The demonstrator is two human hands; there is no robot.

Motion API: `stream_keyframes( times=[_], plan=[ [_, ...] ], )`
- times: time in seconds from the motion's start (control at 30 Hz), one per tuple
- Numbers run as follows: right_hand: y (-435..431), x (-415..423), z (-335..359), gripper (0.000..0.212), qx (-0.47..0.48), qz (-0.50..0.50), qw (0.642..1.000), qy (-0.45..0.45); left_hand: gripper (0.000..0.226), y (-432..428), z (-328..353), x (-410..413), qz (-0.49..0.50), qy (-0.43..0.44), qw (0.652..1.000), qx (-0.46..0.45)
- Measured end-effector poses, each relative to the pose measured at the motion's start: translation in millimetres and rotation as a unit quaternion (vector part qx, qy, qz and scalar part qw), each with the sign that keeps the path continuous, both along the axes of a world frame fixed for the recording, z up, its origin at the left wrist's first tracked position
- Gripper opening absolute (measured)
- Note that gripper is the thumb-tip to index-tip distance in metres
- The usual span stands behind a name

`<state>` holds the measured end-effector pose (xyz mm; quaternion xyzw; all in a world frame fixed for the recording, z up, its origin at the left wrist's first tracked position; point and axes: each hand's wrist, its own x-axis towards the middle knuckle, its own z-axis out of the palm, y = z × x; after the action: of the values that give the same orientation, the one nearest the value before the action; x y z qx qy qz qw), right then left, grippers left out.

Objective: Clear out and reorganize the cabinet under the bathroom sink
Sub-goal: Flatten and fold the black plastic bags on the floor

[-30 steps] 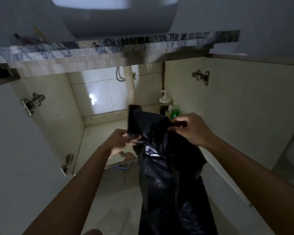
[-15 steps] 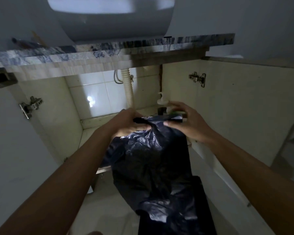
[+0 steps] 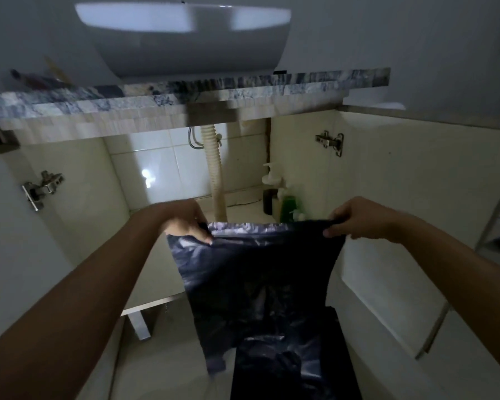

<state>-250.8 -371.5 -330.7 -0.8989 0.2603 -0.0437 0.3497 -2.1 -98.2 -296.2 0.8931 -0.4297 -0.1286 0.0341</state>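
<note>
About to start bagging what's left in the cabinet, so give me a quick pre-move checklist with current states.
1. Left hand gripping the bag's top edge: ok.
2. Right hand gripping the other side of the edge: ok.
3. Black trash bag stretched wide between the hands: ok.
4. Bag mouth actually separated open: cannot tell, the edge looks flat.
5. Cabinet doors open, with access to the shelf: ok.
6. Bottles still in the back right corner, beside the drain hose: not ok, not yet cleared.
</note>
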Motion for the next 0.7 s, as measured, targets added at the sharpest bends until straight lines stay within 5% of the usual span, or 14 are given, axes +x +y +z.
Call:
stream_keyframes(
  times=[0.1, 0.17, 0.3, 0.43, 0.6, 0.7],
  plan=[
    [-1, -4, 20, 0.023, 0.012, 0.044, 0.98, 0.195, 0.02, -7, 7, -10, 0.036, 0.12, 0.98, 0.157],
    [-4, 1, 28, 0.025, -0.02, 0.032, 0.976, 0.213, 0.027, -18, 7, -8, 0.031, 0.097, 0.98, 0.168],
    [-17, 20, 16, 0.022, -0.173, -0.084, 0.981, 0.032, 0.035, -50, -3, 3, 0.016, -0.066, 0.998, 0.015],
    [-18, 22, -1, 0.023, -0.205, -0.209, 0.949, -0.115, 0.027, -75, -15, 7, 0.067, -0.112, 0.981, -0.142],
    [-20, 12, 0, 0.025, -0.221, -0.224, 0.914, -0.257, 0.031, -80, -13, -2, 0.077, -0.165, 0.927, -0.328],
    [-17, -6, -1, 0.021, -0.189, -0.192, 0.927, -0.261, 0.028, -65, -13, -11, 0.059, -0.136, 0.935, -0.323]
  ],
)
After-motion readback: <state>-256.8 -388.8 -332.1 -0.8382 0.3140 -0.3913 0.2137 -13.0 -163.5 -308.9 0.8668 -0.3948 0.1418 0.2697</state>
